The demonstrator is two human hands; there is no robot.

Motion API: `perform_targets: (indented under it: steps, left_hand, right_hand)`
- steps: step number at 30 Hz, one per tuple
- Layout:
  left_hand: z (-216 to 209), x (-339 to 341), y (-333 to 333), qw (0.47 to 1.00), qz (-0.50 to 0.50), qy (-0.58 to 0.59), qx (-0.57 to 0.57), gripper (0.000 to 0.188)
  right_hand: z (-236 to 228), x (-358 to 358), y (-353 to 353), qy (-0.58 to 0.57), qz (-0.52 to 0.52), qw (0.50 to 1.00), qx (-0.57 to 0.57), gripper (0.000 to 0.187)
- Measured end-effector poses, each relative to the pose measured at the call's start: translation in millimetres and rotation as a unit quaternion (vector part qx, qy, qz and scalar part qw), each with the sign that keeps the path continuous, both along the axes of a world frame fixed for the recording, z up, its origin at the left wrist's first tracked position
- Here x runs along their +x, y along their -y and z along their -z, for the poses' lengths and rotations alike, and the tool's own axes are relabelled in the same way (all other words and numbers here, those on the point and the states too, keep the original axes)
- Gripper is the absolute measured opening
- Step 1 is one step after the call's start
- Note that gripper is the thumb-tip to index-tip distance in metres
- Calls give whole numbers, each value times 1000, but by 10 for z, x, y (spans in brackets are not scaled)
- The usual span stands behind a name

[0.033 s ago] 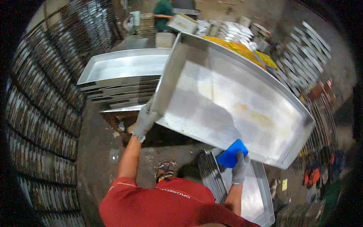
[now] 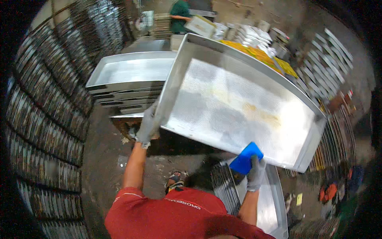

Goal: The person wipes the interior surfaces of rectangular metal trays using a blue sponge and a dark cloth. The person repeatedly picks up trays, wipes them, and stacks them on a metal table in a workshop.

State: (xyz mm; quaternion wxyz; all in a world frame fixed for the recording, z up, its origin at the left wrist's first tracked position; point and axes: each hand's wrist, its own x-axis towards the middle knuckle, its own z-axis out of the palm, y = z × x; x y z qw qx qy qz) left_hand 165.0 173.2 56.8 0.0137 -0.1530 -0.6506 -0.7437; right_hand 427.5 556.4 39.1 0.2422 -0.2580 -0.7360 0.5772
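A large, shallow, rectangular metal tray [image 2: 223,115] is held at a slant in front of the person's body, its inside facing the camera and its near right corner lower than its far left one. The metal is silvery and dull, with a bright, almost white glare toward the right end and greyer, cloudy patches across the middle and left. Yellowish-brown smudges mark the base right of centre, with a fainter yellow tinge further left. The low walls stand straight along all sides, their rims paler than the shaded inner faces. The gloved left hand [image 2: 148,123] has its grip closed about the tray's left end; how the fingers lie behind the wall cannot be told. The gloved right hand [image 2: 256,174] has its grip closed on a flat blue piece [image 2: 246,157], smooth and evenly coloured with straight edges, which overlaps the tray's near rim in this view; whether they touch is unclear. Beyond the left hand stands a stack of similar trays [image 2: 133,71], and below the right forearm lies another shiny tray [image 2: 267,205], beside a dark ribbed stack [image 2: 225,185].
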Motion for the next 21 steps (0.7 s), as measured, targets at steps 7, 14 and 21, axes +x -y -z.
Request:
perform_targets:
  steps: [7, 14, 21]
  left_hand:
    - [-826, -1633, 2127, 960, -183, 75, -200, 65]
    - [-366, -3424, 3501, 790, -164, 74, -585, 30]
    - [260, -3396, 3525, 780, -308, 67, -541, 37]
  right_hand:
    - [-877, -3478, 1040, -4, -277, 960, -31, 40]
    - [-368, -5328, 2229, 10, -349, 934, -77, 40]
    - [-173, -5215, 2298, 11, -327, 941, -84, 38]
